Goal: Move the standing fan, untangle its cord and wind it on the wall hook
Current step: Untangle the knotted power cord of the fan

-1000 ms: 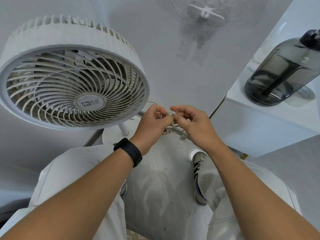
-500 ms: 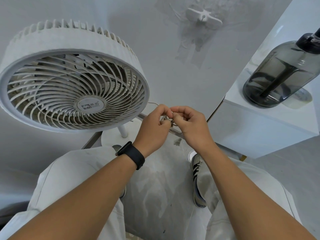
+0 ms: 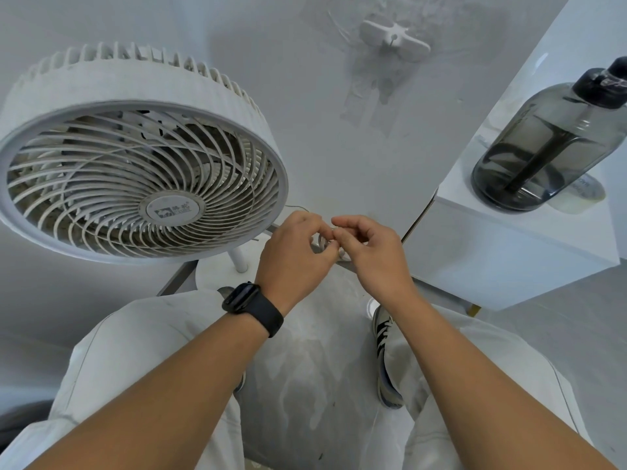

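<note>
The white standing fan (image 3: 135,171) fills the left of the view, its round grille tilted toward me, its pole and round base (image 3: 217,276) below. Just right of the grille, my left hand (image 3: 291,256) and my right hand (image 3: 373,252) meet fingertip to fingertip, both pinching a small bunch of the thin white cord (image 3: 322,240). A strand of the cord runs up and left toward the fan. Most of the cord is hidden behind my fingers. The white wall hook (image 3: 393,37) sits high on the wall, bare.
A white cabinet (image 3: 509,256) stands at the right with a dark translucent water bottle (image 3: 549,144) on top. My legs and shoes (image 3: 383,337) are on the grey floor below. The wall rises directly behind the fan.
Both hands have stayed together on the cord, shifting slightly up; the fingers have reworked their pinch on the bunch. The fan has not moved.
</note>
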The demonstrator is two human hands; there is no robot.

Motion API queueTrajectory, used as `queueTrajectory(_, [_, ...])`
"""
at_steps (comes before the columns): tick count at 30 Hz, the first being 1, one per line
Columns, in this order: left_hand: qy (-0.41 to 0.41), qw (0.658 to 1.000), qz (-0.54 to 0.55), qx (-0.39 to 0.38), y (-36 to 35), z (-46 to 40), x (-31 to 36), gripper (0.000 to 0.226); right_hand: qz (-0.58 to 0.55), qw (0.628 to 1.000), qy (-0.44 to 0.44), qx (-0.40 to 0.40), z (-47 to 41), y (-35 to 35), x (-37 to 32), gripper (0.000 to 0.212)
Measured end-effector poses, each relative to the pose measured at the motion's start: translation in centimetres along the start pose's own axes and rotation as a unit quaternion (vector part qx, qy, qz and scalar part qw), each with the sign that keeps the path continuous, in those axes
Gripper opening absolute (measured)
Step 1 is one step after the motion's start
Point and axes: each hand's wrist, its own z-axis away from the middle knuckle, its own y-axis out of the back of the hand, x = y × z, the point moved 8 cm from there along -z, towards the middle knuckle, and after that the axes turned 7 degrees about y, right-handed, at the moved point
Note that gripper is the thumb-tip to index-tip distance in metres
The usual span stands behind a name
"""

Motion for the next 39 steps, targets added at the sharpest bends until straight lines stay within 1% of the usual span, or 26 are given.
queueTrajectory(5, [0.014,0.999,-0.046,-0.022,-0.2,-0.1,-0.3,0.009,0.03,0.999,0.016,-0.007,0.2,-0.1,-0.1,0.017])
queueTrajectory(7, [0.018,0.999,-0.039,-0.029,-0.3,-0.2,-0.5,0.008,0.04,0.999,0.031,-0.009,0.2,-0.2,-0.4,0.018])
queueTrajectory(10, [0.044,0.998,0.006,-0.037,-0.4,-0.3,-0.8,0.01,0.049,0.998,0.044,-0.005,0.1,-0.3,-0.7,0.02])
queueTrajectory(14, [0.073,0.997,-0.009,-0.022,-0.1,-0.2,-1.1,0.011,0.061,0.997,0.053,-0.005,0.1,-0.6,-0.8,0.021])
queueTrajectory(16, [0.077,0.996,-0.033,-0.029,-0.2,-0.2,-1.3,0.008,0.101,0.992,0.075,-0.001,0.0,-0.8,-0.8,0.02])
queueTrajectory(18, [0.075,0.996,-0.035,-0.038,-0.5,-0.4,-1.6,0.01,0.133,0.987,0.091,0.007,-0.1,-1.0,-0.8,0.021])
queueTrajectory(21, [0.05,0.998,-0.023,-0.039,-0.3,-0.8,-1.7,0.016,0.091,0.993,0.066,0.022,-0.2,-0.9,-0.5,0.023])
queueTrajectory(25, [0.014,0.998,-0.01,-0.056,-0.6,-1.0,-1.1,0.025,0.001,0.997,0.004,0.08,-0.4,0.8,0.2,0.023])
queueTrajectory(28, [0.001,0.997,-0.018,-0.07,-0.9,-0.8,-0.7,0.028,-0.015,0.995,-0.024,0.092,-0.6,1.2,0.7,0.025])
queueTrajectory(30, [0.005,0.996,-0.01,-0.091,-1.3,-0.8,-0.9,0.029,0.016,0.997,-0.02,0.077,-0.6,1.2,0.7,0.026])
queueTrajectory(32, [0.031,0.993,0.017,-0.11,-1.5,-0.6,-1.3,0.032,0.061,0.997,0.001,0.044,-0.6,0.8,0.2,0.026])
queueTrajectory(35, [0.059,0.991,0.044,-0.11,-1.3,-0.2,-1.4,0.038,0.117,0.992,0.041,0.004,-0.4,0.0,-0.3,0.027])
queueTrajectory(39, [0.08,0.988,0.091,-0.099,-0.9,0.0,-1.1,0.03,0.103,0.994,0.048,-0.003,-0.5,-0.1,-0.5,0.026])
